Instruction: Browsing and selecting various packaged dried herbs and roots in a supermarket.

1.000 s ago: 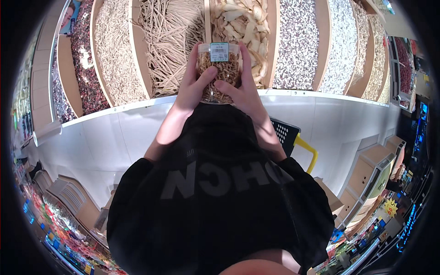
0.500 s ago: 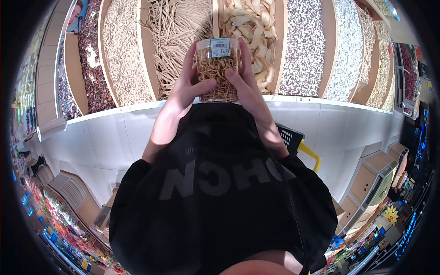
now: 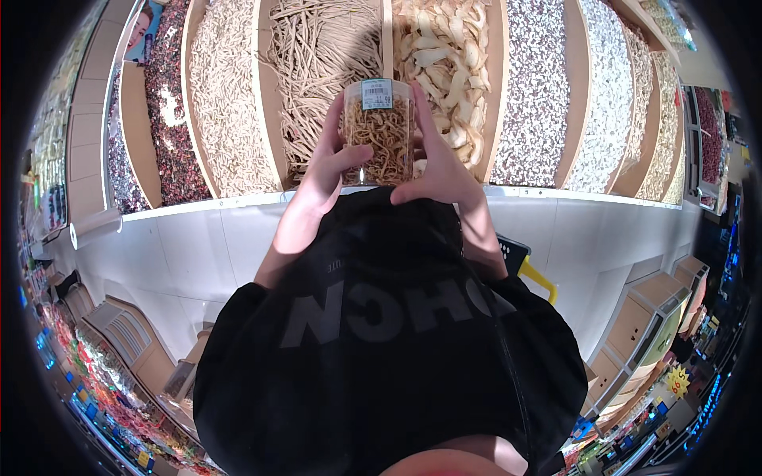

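Observation:
A clear plastic jar (image 3: 382, 147) of thin, brown, curled dried pieces is between my two hands, in front of my chest. A white and green price label (image 3: 378, 94) sits on its upper part. My left hand (image 3: 336, 159) grips the left side, its thumb across the front. Along the right side lie the fingers of my right hand (image 3: 440, 170); its thumb is off the front and points in near the jar's bottom. Behind the jar are a bin of long, pale dried roots (image 3: 313, 55) and a bin of yellowish dried slices (image 3: 448, 63).
More wood-divided bins hold dark red pieces (image 3: 176, 127), pale short pieces (image 3: 230, 103), speckled grains (image 3: 532, 95) and white pieces (image 3: 607, 95). A white counter front (image 3: 198, 246) runs below them. A black basket with a yellow handle (image 3: 540, 278) is beside my right forearm.
My right thumb has come off the front of the jar and moved down to its bottom. The jar and both hands sit slightly lower in view, as do the bins.

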The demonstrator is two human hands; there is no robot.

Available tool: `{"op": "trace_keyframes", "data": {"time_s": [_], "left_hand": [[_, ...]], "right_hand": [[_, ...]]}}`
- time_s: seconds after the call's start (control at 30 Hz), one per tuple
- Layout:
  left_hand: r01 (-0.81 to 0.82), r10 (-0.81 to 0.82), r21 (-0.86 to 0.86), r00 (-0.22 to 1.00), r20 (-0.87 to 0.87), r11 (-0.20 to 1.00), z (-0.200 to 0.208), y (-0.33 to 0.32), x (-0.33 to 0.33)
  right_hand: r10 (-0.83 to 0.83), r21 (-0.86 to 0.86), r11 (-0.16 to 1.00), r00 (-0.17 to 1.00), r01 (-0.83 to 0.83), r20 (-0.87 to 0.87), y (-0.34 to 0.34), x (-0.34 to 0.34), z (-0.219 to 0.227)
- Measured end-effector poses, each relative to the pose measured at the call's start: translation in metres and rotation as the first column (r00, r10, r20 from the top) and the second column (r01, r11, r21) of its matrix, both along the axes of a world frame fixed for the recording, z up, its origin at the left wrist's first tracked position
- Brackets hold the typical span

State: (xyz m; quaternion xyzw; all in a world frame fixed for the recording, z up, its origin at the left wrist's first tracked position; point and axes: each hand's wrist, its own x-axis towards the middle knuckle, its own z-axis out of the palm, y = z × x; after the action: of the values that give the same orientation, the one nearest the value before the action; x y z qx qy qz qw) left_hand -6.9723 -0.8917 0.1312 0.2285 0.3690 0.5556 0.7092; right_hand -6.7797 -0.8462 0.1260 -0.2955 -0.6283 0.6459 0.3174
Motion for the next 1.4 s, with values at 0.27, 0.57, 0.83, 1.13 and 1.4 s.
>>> {"op": "trace_keyframes", "data": {"time_s": [0.27, 0.57, 0.83, 1.13, 1.4], "left_hand": [[0.058, -0.058, 0.126, 0.998, 0.000, 0.990, -0.005, 0.001, -0.006], [0.052, -0.025, 0.242, 0.994, -0.111, 0.969, -0.003, -0.006, -0.009], [0.070, -0.022, 0.290, 0.986, -0.164, 0.954, 0.014, -0.004, -0.014], [0.054, -0.008, 0.298, 0.988, -0.153, 0.953, 0.014, -0.012, -0.024], [-0.016, 0.071, 0.299, 0.982, -0.174, 0.954, 0.017, -0.029, -0.057]], "right_hand": [[-0.080, 0.197, 0.979, 0.981, 0.044, 0.180, 0.004, 0.006, 0.006], [-0.050, 0.221, 0.975, 0.988, 0.016, 0.146, 0.005, 0.001, 0.010], [-0.032, 0.229, 0.973, 0.978, -0.016, 0.205, 0.000, -0.007, 0.022], [-0.043, 0.267, 0.963, 0.951, -0.042, 0.306, -0.010, -0.021, 0.034], [0.028, 0.221, 0.971, 0.964, -0.089, 0.265, -0.017, -0.056, 0.033]]}}
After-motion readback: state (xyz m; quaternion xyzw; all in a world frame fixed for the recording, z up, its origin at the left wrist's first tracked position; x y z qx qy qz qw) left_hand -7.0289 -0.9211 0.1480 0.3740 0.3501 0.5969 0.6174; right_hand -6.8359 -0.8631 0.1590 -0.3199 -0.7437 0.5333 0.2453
